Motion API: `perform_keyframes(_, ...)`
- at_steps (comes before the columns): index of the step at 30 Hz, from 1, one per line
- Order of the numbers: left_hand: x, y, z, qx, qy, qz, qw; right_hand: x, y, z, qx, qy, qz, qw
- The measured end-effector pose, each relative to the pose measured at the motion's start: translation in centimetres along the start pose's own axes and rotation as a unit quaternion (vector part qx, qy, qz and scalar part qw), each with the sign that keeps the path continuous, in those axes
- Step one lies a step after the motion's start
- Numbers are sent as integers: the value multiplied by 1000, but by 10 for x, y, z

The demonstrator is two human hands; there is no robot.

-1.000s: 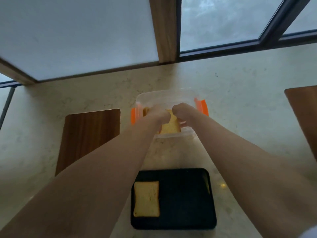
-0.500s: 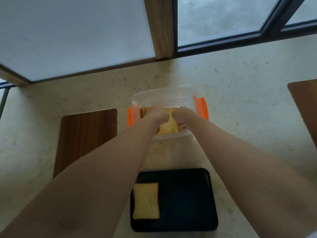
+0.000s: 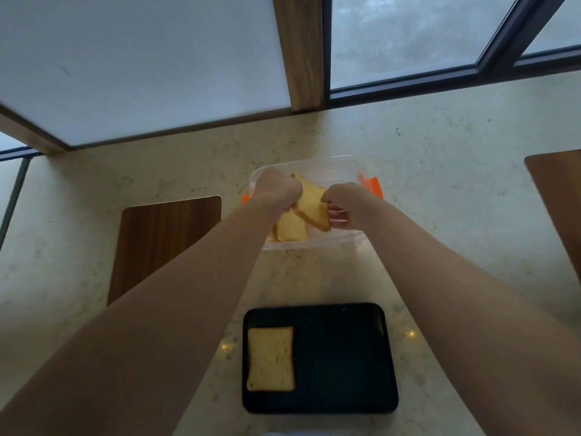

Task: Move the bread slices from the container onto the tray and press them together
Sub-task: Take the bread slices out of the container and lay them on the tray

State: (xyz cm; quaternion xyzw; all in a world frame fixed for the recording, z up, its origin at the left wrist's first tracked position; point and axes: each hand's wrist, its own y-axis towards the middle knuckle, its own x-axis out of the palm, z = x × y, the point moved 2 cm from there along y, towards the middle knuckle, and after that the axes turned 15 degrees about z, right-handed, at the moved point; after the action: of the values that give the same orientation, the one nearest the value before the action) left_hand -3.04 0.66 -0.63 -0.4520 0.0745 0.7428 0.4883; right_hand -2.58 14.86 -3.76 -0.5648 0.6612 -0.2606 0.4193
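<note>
A clear plastic container (image 3: 344, 169) with orange clips sits on the counter beyond a black tray (image 3: 342, 357). Both hands are over the container. My left hand (image 3: 278, 188) and my right hand (image 3: 344, 202) together hold one bread slice (image 3: 311, 204), tilted and lifted above the rest. More bread (image 3: 290, 228) lies below it in the container, partly hidden. One bread slice (image 3: 271, 358) lies flat at the tray's left side.
The pale stone counter (image 3: 440, 199) runs to a window wall at the back. A dark wooden board (image 3: 163, 243) lies left of the container, and another wooden panel (image 3: 556, 199) is at the right edge.
The slice held in both hands has come up out of the container and tilted. The tray and its slice have not moved.
</note>
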Motion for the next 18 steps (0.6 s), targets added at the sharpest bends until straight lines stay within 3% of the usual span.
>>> perform_keyframes(8,-73,-58,-2,-4,-195,-58,979,-31,-63,1,-139,50,-31,988)
perform_keyframes(15,-94,-130,-67,-3,-260,-121,958,-55,-112,72,-206,45,-67,975)
perform_keyframes(18,-75,-152,-108,-25,-222,-135,965,-47,-111,122,-198,17,-58,978)
